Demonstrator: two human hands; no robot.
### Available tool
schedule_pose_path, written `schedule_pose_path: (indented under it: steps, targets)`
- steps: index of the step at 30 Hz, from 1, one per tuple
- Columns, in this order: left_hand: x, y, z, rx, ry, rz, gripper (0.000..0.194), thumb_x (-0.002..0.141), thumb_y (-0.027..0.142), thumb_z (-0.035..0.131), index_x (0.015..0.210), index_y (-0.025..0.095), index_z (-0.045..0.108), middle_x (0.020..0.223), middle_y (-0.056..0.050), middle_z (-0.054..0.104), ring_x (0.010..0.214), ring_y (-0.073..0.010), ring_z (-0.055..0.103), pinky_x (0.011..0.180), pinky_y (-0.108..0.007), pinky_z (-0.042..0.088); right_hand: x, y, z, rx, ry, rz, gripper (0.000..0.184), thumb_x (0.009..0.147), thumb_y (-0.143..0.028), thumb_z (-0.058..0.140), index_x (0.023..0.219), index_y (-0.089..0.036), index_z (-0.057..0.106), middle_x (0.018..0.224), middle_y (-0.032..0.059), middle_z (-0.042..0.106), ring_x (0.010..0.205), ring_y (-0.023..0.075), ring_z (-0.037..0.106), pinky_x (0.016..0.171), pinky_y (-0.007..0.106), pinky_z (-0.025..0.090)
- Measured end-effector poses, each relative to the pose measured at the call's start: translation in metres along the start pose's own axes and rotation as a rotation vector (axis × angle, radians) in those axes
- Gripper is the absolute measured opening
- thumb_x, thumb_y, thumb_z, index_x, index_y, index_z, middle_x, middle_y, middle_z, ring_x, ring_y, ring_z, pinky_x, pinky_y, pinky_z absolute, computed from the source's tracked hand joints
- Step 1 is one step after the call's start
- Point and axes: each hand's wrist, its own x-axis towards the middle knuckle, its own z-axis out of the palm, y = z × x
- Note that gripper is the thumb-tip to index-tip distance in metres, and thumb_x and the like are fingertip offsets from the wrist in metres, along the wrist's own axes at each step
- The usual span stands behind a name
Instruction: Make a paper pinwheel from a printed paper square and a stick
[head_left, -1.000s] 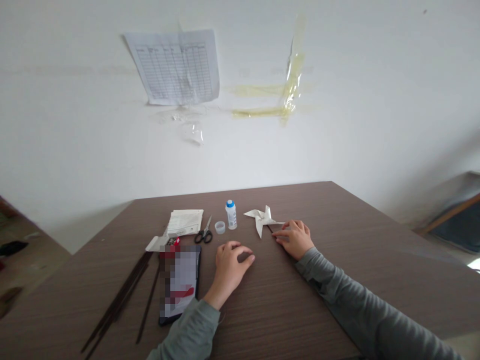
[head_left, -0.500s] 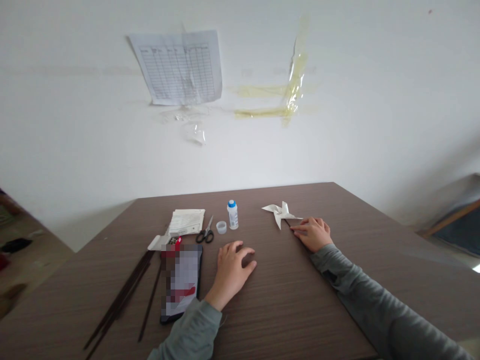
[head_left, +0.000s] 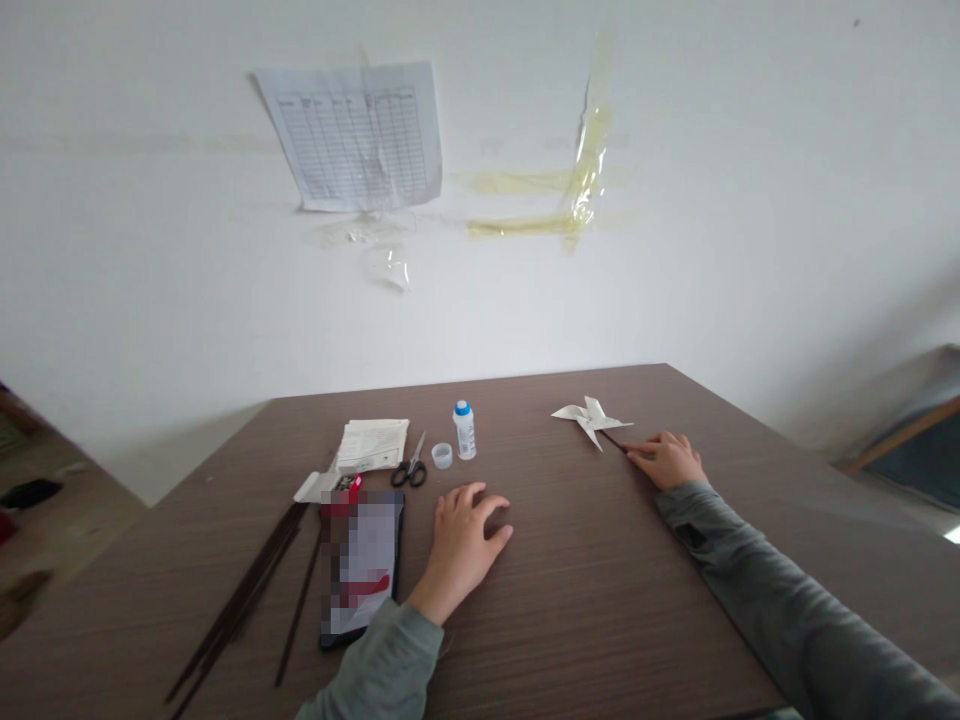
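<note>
At the right of the table, a white paper pinwheel [head_left: 591, 418] on a thin dark stick [head_left: 615, 440] lies at or just above the surface. My right hand [head_left: 666, 461] pinches that stick close behind the paper blades. Near the middle, my left hand [head_left: 466, 540] rests on the table with its fingers apart, holding nothing. Just beyond it stand a small white bottle [head_left: 466, 438] with a blue top and a clear plastic cap [head_left: 442, 456]. Black-handled scissors [head_left: 409, 470] lie to the left of the cap.
A phone [head_left: 371, 570] lies beside my left forearm, its screen partly blurred. Several dark sticks [head_left: 244, 595] are at the left, below a white and red packet [head_left: 319, 487]. A stack of white paper sheets [head_left: 373, 443] sits farther back. The wall [head_left: 525, 320] borders the table's far edge.
My right hand has moved to the right, carrying the pinwheel along by its stick. My left hand stays in the same place.
</note>
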Motion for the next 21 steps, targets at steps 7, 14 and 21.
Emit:
schedule_pose_path:
  steps: [7, 14, 21]
  targets:
    - [-0.001, 0.003, 0.001, -0.011, 0.008, -0.015, 0.034, 0.11, 0.028, 0.097, 0.144, 0.037, 0.101, 0.179, -0.015, 0.081, 0.173, -0.0481, 0.071, 0.152, -0.076, 0.051, 0.0, -0.004, 0.001, -0.066, -0.027, -0.148, 0.041, 0.113, -0.037, 0.07, 0.129, -0.044, 0.107, 0.118, 0.0104, 0.095, 0.132, 0.043, 0.078, 0.131, 0.071, 0.053]
    - [0.0, 0.0, 0.004, 0.001, 0.007, 0.0, 0.037, 0.112, 0.028, 0.095, 0.147, 0.038, 0.099, 0.18, -0.014, 0.081, 0.174, -0.0481, 0.071, 0.152, -0.08, 0.05, -0.009, -0.006, -0.006, -0.115, -0.024, -0.09, 0.052, 0.119, -0.029, 0.057, 0.136, -0.037, 0.106, 0.134, 0.0176, 0.099, 0.143, 0.0485, 0.078, 0.134, 0.085, 0.04]
    - [0.0, -0.003, 0.006, 0.004, 0.024, 0.014, 0.036, 0.111, 0.029, 0.095, 0.146, 0.038, 0.1, 0.179, -0.015, 0.082, 0.172, -0.0485, 0.072, 0.15, -0.079, 0.053, -0.006, -0.003, -0.028, -0.141, -0.085, 0.113, 0.05, 0.117, -0.029, 0.058, 0.131, -0.037, 0.105, 0.139, 0.0192, 0.097, 0.145, 0.0521, 0.077, 0.132, 0.088, 0.042]
